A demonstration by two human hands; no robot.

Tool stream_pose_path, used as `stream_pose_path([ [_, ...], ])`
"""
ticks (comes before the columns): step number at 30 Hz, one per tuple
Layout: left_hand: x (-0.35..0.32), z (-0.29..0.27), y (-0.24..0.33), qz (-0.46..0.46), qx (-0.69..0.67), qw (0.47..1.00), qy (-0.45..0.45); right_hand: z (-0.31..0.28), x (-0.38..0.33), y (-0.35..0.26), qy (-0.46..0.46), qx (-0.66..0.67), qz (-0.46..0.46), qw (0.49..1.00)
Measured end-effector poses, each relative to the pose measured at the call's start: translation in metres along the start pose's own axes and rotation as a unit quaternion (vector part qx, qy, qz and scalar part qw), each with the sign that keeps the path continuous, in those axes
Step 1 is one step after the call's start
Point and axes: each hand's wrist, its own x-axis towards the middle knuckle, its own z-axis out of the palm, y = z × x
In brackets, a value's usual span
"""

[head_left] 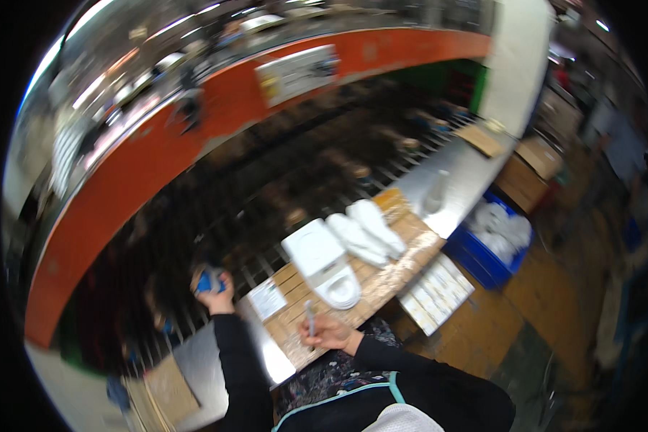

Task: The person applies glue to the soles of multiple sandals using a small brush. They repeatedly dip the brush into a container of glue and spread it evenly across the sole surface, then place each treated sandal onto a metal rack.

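Note:
My left hand (219, 294) reaches out over the dark rack, its fingers wrapped round a small blue object (209, 281) whose kind is blurred. My right hand (331, 333) is closed on a thin, pale grey, pen-like stick (309, 317) held upright above the wooden board's near edge. Beyond the right hand, a white tray (312, 248) lies on the wooden board (381, 284), with a round white dish (340, 289) at its near end. Two long white padded pieces (371, 230) rest beside the tray. A white printed card (268, 299) lies between my hands.
Bars of a dark rack (216, 230) run behind the board under an orange beam (216, 119). A translucent bottle (436, 193) stands on the metal ledge. To the right are a blue bin (491, 263) of white material, a white patterned panel (439, 291) and cardboard boxes (529, 173).

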Motion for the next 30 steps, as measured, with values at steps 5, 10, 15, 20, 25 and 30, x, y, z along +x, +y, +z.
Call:
stream_pose_path([
  [5,0.043,0.017,0.007,0.121,0.043,0.986,0.111,0.001,0.002,0.002,0.0,0.01,-0.014,1.0],
  [10,0.05,0.012,0.007,0.158,0.032,0.978,0.136,0.004,0.005,0.001,-0.022,0.011,-0.004,1.0],
  [15,0.056,0.001,0.023,0.151,0.039,0.977,0.148,0.004,0.006,0.001,0.002,-0.002,0.008,1.0],
  [20,0.036,0.011,0.02,0.18,0.073,0.969,0.149,0.004,0.005,0.001,0.012,-0.003,0.004,1.0],
  [25,-0.043,0.032,-0.024,0.107,0.049,0.992,0.042,0.006,0.002,-0.002,-0.019,-0.028,0.006,0.999],
  [30,-0.13,0.025,-0.12,0.351,0.259,0.897,0.067,0.023,0.005,-0.005,0.008,-0.054,0.068,0.996],
])
